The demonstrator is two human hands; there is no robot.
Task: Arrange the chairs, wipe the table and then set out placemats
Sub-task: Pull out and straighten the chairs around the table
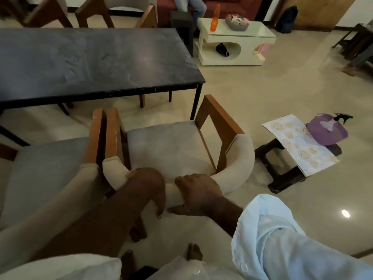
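A chair (171, 146) with wooden arms, a grey seat and a cream padded backrest faces the dark table (90, 61) at its near right corner. My left hand (149, 186) and my right hand (199, 195) both grip the top of its curved backrest, fingers curled over the padding. A second matching chair (46, 164) stands directly to its left, arm against arm. Patterned placemats (298, 144) lie on a small dark stool (282, 178) to the right, with a purple cloth (327, 130) and a spray bottle (343, 117) on top.
More chairs (96, 13) stand at the table's far side. A white coffee table (234, 41) with an orange vase and a bowl sits at the back right, a seated person behind it. Open tiled floor stretches to the right.
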